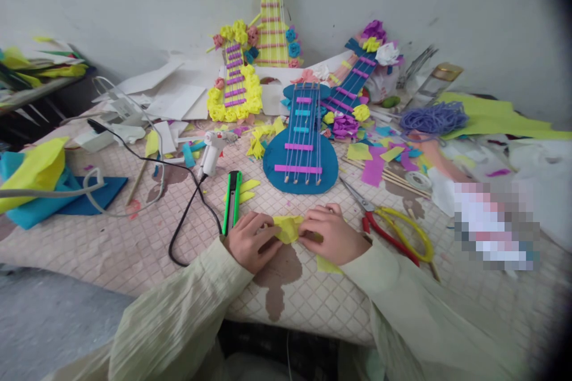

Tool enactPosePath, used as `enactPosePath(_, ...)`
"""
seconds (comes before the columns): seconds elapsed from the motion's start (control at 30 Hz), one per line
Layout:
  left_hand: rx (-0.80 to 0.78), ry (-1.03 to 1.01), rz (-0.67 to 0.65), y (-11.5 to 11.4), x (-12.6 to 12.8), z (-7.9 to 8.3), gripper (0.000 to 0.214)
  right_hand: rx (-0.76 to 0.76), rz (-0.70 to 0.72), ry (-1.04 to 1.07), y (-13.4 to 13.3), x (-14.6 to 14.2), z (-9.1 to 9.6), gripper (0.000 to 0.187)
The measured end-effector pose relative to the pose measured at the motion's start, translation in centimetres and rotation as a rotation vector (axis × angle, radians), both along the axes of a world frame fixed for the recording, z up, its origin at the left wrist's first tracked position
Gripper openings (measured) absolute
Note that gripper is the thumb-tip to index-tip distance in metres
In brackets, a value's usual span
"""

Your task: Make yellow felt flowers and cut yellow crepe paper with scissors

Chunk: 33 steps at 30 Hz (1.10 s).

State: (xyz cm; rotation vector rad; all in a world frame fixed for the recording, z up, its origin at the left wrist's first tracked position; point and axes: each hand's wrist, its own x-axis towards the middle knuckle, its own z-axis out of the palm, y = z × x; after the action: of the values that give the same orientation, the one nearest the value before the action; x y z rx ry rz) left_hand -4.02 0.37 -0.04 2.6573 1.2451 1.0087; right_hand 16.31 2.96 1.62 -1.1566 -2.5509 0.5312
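Note:
A small piece of yellow crepe paper (289, 230) is stretched between my two hands, low over the table's near side. My left hand (253, 241) pinches its left end, and my right hand (331, 233) grips the right end with bent fingers. Another yellow scrap (328, 265) lies partly under my right wrist. Just beyond my left hand is a green utility knife (232, 199), with yellow paper strips (248, 189) beside it. Scissors with red and yellow handles (379, 217) lie right of my right hand. Straight ahead rests a blue paper guitar (300, 166) with strings and purple strips.
A white glue gun (213, 152) stands at left, its black cord (196, 190) looping near my left forearm. More decorated guitars (235, 80) lean at the back wall. Purple yarn (433, 117), wooden sticks (393, 178) and a tape roll (418, 181) lie right. Blue and yellow paper (40, 181) sits far left.

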Motion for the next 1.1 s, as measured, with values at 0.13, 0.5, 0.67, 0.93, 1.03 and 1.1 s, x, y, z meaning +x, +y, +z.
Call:
enactPosePath(0.13, 0.016, 0.020, -0.040, 0.08, -0.24, -0.43, 0.011, 0.001, 0.007, -0.004, -0.01, 0.02, 0.08, 0.008)
enactPosePath(0.5, 0.018, 0.054, -0.039, 0.02, 0.00, -0.10, 0.014, 0.019, 0.058, 0.040, 0.03, -0.10, -0.14, 0.009)
enactPosePath(0.67, 0.001, 0.043, -0.044, 0.10, 0.22, 0.19, 0.011, -0.013, 0.000, 0.055, -0.08, -0.40, -0.13, 0.011)
enactPosePath(0.93, -0.115, -0.011, -0.013, 0.39, 0.41, 0.06, 0.011, -0.047, -0.064, 0.074, -0.08, -0.66, 0.05, 0.014)
enactPosePath(1.03, -0.160, -0.009, 0.015, 0.34, 0.50, 0.07, 0.011, -0.044, -0.067, 0.068, -0.07, -0.60, 0.06, 0.014)
enactPosePath(1.1, -0.179, -0.009, 0.025, 0.34, 0.57, 0.15, 0.010, -0.043, -0.072, 0.066, -0.07, -0.57, 0.02, 0.015)
